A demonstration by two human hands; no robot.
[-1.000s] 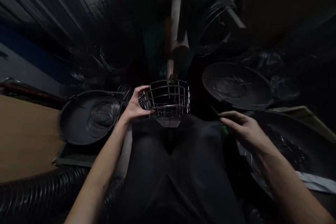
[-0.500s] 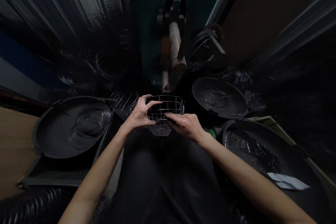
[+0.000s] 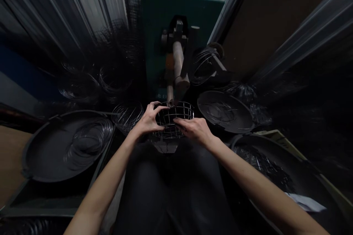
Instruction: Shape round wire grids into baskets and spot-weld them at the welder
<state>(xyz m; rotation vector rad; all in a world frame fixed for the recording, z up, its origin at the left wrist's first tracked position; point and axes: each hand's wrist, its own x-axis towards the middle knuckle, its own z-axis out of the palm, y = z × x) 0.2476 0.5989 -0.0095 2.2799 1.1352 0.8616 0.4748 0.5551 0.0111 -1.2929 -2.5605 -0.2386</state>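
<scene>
A round wire basket [image 3: 180, 114] of thin metal rods is between my two hands, under the electrode arm of a green spot welding machine [image 3: 182, 64]. My left hand [image 3: 150, 119] grips the basket's left side, thumb low and fingers along the upper wires. On the right side, my right hand [image 3: 194, 128] has its fingers pressed to the wires near the middle. The upper electrode's tip comes down at the basket's far rim; whether it touches cannot be made out. Below the basket shows a pale metal block [image 3: 167, 147], partly hidden.
At left stands a large dark pan [image 3: 44, 154] with wire rings in it, beside a wire bundle [image 3: 127, 115]. To the right are a smaller pan [image 3: 245, 119] with loose wires and a bigger pan [image 3: 306, 191] with short rods and a white paper [image 3: 307, 202].
The view has tilted up, bringing the machine's upper panel into sight. Both hands keep their hold on the basket, which now sits closer to the electrode tip.
</scene>
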